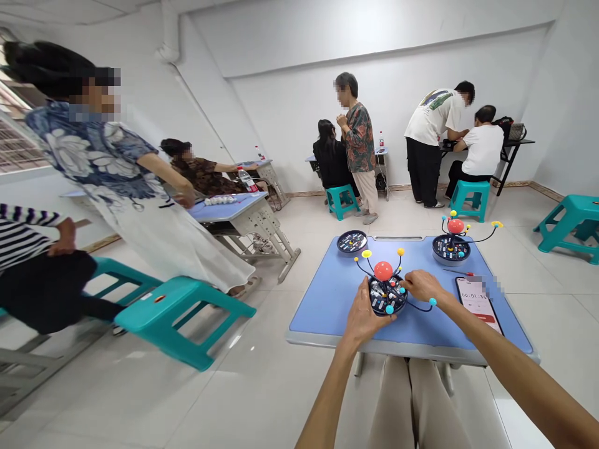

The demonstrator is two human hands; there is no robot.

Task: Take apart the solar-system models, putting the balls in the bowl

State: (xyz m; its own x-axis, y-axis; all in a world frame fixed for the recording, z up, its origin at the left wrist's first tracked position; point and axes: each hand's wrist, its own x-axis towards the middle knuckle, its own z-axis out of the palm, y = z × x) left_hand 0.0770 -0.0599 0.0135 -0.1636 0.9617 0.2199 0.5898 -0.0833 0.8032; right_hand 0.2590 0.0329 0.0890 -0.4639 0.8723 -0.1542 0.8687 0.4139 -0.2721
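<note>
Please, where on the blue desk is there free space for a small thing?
Free: between the left edge of the desk and the left hand; also at the rear, between base and rear model. Crowded: the middle, with front model and right hand; the right side, with phone.

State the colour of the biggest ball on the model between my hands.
The biggest ball is red; it shows best in the head view.

The one view looks from the wearer's head, forward and down, close above the bare left hand (pixel 364 315) and bare right hand (pixel 423 285) and the rectangular, blue-topped desk (pixel 322 312), right of centre. Beige cloth trousers (pixel 390 405) enter at the bottom. The wide field reaches the flat white wall (pixel 290 112), well beyond, and slants leftward shapes.
</note>
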